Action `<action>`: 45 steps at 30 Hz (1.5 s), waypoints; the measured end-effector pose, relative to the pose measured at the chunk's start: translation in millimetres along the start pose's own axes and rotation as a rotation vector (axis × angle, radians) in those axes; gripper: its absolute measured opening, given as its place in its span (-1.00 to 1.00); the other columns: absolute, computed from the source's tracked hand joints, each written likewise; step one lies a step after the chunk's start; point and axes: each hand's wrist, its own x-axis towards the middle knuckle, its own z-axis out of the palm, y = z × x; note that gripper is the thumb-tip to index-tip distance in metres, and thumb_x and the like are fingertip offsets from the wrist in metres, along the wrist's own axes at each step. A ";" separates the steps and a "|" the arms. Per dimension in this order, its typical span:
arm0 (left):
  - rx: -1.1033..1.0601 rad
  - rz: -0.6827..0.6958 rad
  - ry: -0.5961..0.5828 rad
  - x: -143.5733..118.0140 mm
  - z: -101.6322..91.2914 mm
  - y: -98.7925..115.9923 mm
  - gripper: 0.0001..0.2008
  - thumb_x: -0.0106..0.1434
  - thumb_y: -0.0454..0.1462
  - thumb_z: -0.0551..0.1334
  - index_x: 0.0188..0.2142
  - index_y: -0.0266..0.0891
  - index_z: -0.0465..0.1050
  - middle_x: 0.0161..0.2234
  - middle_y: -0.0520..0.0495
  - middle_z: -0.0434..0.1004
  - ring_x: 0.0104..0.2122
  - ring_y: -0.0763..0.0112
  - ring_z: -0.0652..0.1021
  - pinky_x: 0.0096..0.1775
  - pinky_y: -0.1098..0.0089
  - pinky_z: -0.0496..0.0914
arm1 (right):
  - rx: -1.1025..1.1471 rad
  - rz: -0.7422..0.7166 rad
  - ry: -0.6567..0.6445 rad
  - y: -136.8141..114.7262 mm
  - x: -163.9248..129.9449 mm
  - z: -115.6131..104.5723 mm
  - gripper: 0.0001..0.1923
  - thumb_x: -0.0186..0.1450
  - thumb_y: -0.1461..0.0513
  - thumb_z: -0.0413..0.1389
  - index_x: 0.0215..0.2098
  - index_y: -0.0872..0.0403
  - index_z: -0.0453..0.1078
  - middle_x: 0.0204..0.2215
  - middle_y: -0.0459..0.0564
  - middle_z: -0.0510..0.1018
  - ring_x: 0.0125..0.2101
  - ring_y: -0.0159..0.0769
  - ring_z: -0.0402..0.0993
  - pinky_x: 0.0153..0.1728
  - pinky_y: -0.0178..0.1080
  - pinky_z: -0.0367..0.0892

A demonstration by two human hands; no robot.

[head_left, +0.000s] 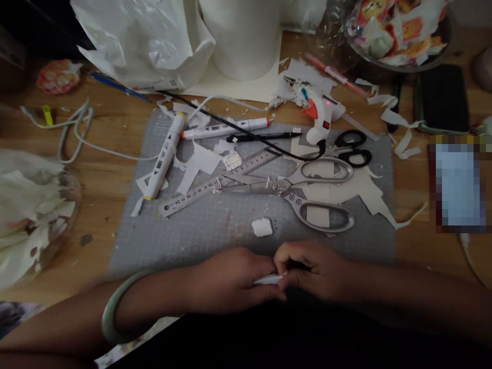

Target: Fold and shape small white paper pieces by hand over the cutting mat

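Near the front edge of the grey cutting mat (215, 230), my left hand (238, 279) pinches a thin, white, paper-like piece (266, 280) seen edge-on. The fingertips of my right hand (317, 269) are closed on the other end of the same piece. Just beyond my hands lies a small white scalloped cutout (262, 226). A second, similar cutout (232, 161) rests farther back by the metal ruler (188, 199). Large silver scissors (275, 186) lie across the ruler, blades pointing left. Most of the held piece is hidden by my fingers.
A white glue gun (322, 120) with a lit red light stands at the mat's back, its black cable crossing markers (165, 156). Paper scraps (346, 192) lie around. A scrap-filled clear container (38, 215) is left, a bowl of wrapped items (400, 61) back right.
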 end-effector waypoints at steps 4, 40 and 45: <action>0.026 0.041 -0.040 0.1 1.2 -1.6 -0.80 0.31 -0.18 0.12 -0.27 -0.24 0.44 -0.45 0.01 0.50 -0.47 0.49 0.48 -0.42 0.56 0.27 | -0.061 -0.045 -0.067 -1.5 -0.5 -2.3 -0.79 0.31 0.19 -0.02 -0.47 0.10 0.19 -0.54 -0.15 0.32 -0.52 -0.48 0.18 -0.46 -0.38 0.14; -0.353 -0.034 0.184 0.7 3.5 -0.3 -0.62 0.32 -0.05 0.02 -0.31 -0.33 0.39 -0.41 0.01 0.38 -0.38 0.47 0.38 -0.26 0.48 0.29 | 0.677 -0.091 0.249 7.3 7.3 4.3 -0.68 0.27 0.06 0.08 -0.45 0.09 0.13 -0.62 -0.21 0.22 -0.57 -0.49 0.21 -0.53 -0.39 0.14; -0.285 -0.040 0.184 -0.1 3.9 -2.7 -0.58 0.31 -0.01 0.00 -0.32 -0.35 0.38 -0.44 0.02 0.32 -0.41 0.48 0.33 -0.33 0.48 0.26 | 0.459 -0.036 0.209 3.5 5.0 5.9 -0.70 0.22 0.06 0.15 -0.37 0.11 0.20 -0.54 -0.19 0.28 -0.55 -0.52 0.19 -0.52 -0.41 0.13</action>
